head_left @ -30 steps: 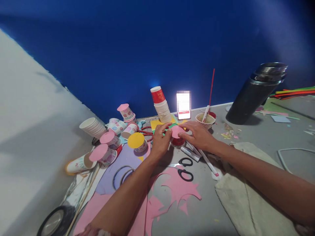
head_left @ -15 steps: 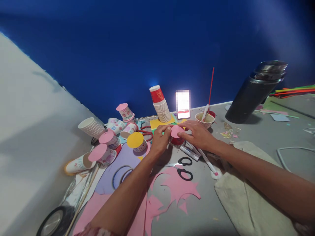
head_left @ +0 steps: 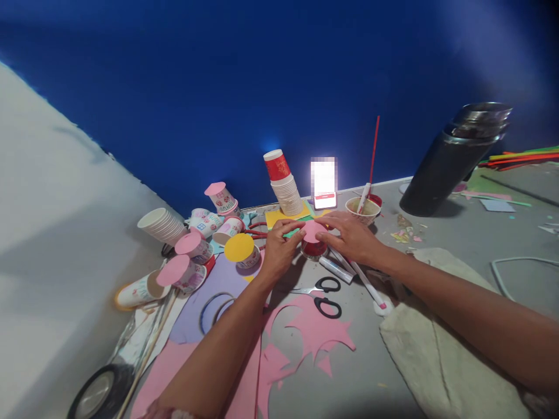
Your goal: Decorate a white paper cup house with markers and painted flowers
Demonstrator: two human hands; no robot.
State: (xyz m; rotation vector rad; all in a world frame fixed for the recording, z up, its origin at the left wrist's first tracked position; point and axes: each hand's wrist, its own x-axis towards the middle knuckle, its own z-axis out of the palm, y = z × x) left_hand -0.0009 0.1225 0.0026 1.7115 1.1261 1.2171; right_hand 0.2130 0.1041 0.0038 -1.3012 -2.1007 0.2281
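A small red paper cup (head_left: pixel 314 248) stands on the grey floor with a pink paper disc (head_left: pixel 311 230) lying on its rim. My left hand (head_left: pixel 278 251) pinches the disc's left edge with thumb and fingers. On the other side, my right hand (head_left: pixel 349 237) rests its fingertips on the disc's right edge. Just below the cup lie black-handled scissors (head_left: pixel 325 294) and a silver glue stick (head_left: pixel 335 270). A white pen (head_left: pixel 365 286) lies under my right wrist.
Several cups capped with pink or yellow discs (head_left: pixel 239 248) cluster at left, beside stacks of paper cups (head_left: pixel 285 187). A lit phone (head_left: pixel 324 183), a cup with a brush (head_left: pixel 363 209), a dark metal container (head_left: pixel 454 160), pink paper offcuts (head_left: pixel 314 334), a tape roll (head_left: pixel 98 394) and a cloth bag (head_left: pixel 441 349) surround them.
Both hands stay on the pink disc and cup, with only slight finger shifts. The view has drifted a little.
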